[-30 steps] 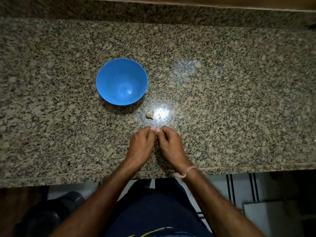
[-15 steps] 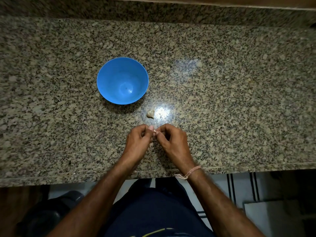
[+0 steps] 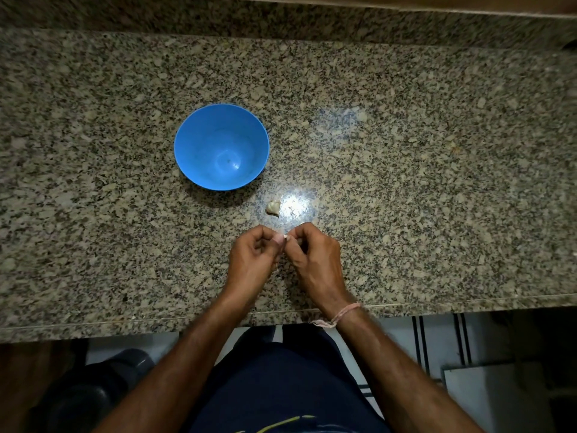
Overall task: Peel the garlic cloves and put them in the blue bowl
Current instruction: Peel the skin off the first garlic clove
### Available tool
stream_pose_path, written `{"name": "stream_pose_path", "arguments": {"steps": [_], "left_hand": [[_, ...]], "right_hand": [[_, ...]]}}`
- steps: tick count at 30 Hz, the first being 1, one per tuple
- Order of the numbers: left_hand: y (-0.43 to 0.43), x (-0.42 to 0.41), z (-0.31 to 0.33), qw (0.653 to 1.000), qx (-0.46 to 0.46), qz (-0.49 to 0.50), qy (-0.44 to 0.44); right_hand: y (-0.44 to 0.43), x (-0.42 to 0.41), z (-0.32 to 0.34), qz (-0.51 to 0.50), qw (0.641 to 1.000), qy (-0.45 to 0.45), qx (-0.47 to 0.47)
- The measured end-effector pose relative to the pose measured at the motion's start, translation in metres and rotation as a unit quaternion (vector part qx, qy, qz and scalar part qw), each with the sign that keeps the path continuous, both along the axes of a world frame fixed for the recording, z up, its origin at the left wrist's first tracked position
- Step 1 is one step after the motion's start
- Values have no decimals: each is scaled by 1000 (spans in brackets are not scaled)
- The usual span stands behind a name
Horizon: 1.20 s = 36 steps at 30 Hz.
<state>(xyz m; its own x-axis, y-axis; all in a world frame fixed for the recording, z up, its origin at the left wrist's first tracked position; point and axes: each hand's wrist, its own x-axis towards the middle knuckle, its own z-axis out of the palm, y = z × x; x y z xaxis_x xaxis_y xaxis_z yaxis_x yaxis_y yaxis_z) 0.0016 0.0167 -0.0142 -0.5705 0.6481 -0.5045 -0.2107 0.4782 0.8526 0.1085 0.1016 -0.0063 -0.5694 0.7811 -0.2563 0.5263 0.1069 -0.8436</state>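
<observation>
Held garlic clove [image 3: 284,237]: only a small white sliver shows, pinched between the fingertips of both hands. It sits above the table [image 3: 437,182], just in from the near edge, about midway along.

Grip of left hand [image 3: 253,260]: fingers curled, thumb and forefinger closed on the clove's left end. Grip of right hand [image 3: 315,257]: also curled, closed on the right end. Can't tell how much of the clove is buried inside it. Two opposed pinches make sense, one anchoring and one picking at skin, but which does which isn't visible. Whether any skin is off is too small to tell.

A loose clove [image 3: 273,208] lies on the table just beyond the hands, beside a light glare. It looks unpeeled and is probably queued next.

The blue bowl [image 3: 199,151] is upright further in, left of the hands, well clear of both long edges, with nothing visible inside. It's close enough for a short drop but offset so it doesn't crowd the peeling.

Judgement: first peel in progress, nothing delivered. Risk: a small, slick clove could pop out of the pinch and go over the near edge.
</observation>
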Motion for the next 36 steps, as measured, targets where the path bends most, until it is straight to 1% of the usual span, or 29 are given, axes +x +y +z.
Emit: {"name": "stream_pose_path", "arguments": {"steps": [1, 2, 4, 8, 12, 14, 16, 17, 20, 22, 25, 28, 33, 36], "left_hand": [[1, 0, 1, 997, 7, 27, -68], [1, -2, 2, 993, 11, 46, -111], [2, -4, 1, 991, 12, 46, -128], [3, -4, -4, 991, -3, 38, -125], [2, -2, -9, 996, -19, 42, -82], [1, -3, -11, 998, -26, 38, -41], [1, -3, -11, 999, -24, 33, -24], [1, -3, -11, 999, -25, 29, -17], [3, -2, -10, 999, -36, 11, 21], [4, 0, -6, 999, -33, 3, 25], [4, 4, -2, 997, -44, -19, 66], [3, 5, 2, 995, -48, -6, 93], [1, 0, 9, 992, -29, -20, 125], [1, -1, 12, 991, -22, -13, 128]], "right_hand": [[0, 1, 1, -2, 1000, 10, -12], [1, 1, 2, -4, 1000, 19, -22], [1, 1, 3, 1, 999, 24, -24], [0, 2, -2, 27, 999, 16, 6], [3, 8, -12, 29, 998, -15, 52], [4, 11, -17, 29, 998, -22, 61], [5, 12, -18, 33, 997, -21, 64], [6, 12, -17, 31, 998, -12, 53], [6, 9, -10, 7, 999, 39, -31], [6, 8, -10, -23, 996, 56, -61], [9, 8, -13, -57, 993, 63, -78], [9, 8, -13, -79, 991, 66, -86], [11, 11, -15, -77, 991, 70, -89], [11, 11, -14, -77, 990, 71, -90]]}}
